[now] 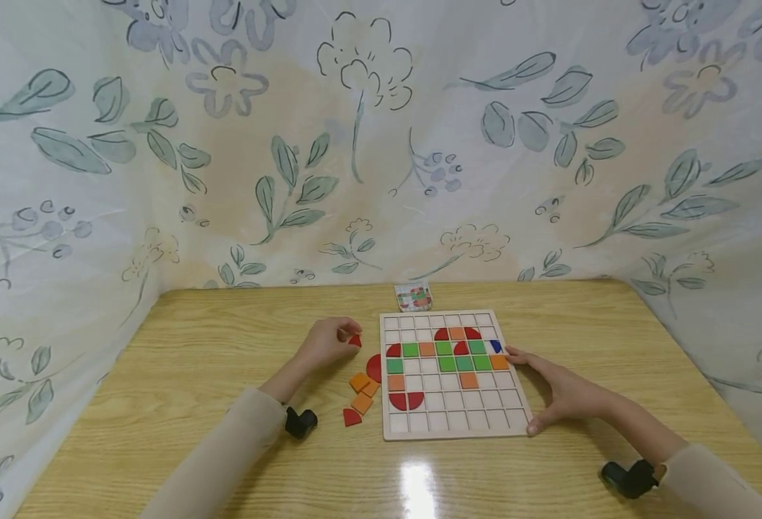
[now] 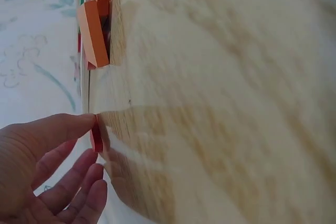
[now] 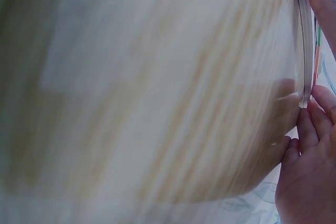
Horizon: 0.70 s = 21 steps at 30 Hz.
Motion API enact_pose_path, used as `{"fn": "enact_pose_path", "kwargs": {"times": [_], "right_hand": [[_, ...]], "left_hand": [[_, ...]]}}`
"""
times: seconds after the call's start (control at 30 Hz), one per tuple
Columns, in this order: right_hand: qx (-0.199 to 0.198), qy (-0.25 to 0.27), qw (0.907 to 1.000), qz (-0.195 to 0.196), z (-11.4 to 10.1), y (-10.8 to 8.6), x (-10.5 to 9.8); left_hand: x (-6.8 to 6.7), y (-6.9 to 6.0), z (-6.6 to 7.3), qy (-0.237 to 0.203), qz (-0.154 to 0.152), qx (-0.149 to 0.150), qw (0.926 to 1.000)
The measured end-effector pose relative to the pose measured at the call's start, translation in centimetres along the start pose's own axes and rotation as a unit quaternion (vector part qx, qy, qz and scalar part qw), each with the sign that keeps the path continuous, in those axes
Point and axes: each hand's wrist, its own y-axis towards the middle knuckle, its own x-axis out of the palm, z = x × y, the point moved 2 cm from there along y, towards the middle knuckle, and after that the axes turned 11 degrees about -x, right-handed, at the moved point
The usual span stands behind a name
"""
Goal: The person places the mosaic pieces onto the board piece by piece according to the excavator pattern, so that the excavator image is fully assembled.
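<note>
The left hand point(image 1: 329, 342) pinches a small red piece point(image 1: 355, 339) just left of the grid board; in the left wrist view the thumb of that hand point(image 2: 47, 166) meets the red piece point(image 2: 96, 136). The right hand point(image 1: 565, 389) touches the right edge of the wooden grid board point(image 1: 452, 425), thumb near its lower right corner, fingers higher up. In the right wrist view the right hand point(image 3: 310, 166) lies against the board's side point(image 3: 303, 40). Red, green and orange pieces and one blue piece point(image 1: 496, 346) sit on the board.
Left of the board lie a red piece point(image 1: 374, 367), several orange pieces point(image 1: 362, 402) and a red quarter piece point(image 1: 352, 417). Behind the board is a small patterned card point(image 1: 413, 296). A floral cloth point(image 1: 368, 144) hangs behind the wooden table point(image 1: 225, 317).
</note>
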Motion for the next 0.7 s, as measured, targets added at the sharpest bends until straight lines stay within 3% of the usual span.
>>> {"fn": "enact_pose_path", "kwargs": {"times": [0.43,0.57,0.7], "right_hand": [[-0.003,-0.022,0.9998,0.001,0.2,-0.2,0.3],[-0.005,-0.02,0.9998,0.002,0.2,-0.3,0.3],[-0.008,-0.015,0.9998,0.003,0.3,-0.4,0.4]], "left_hand": [[0.4,0.1,-0.2,-0.025,0.007,0.019,0.9995],[0.9,-0.1,0.4,-0.035,-0.001,0.019,0.9992],[1.9,-0.6,1.7,-0.033,-0.029,0.033,0.9985]]}}
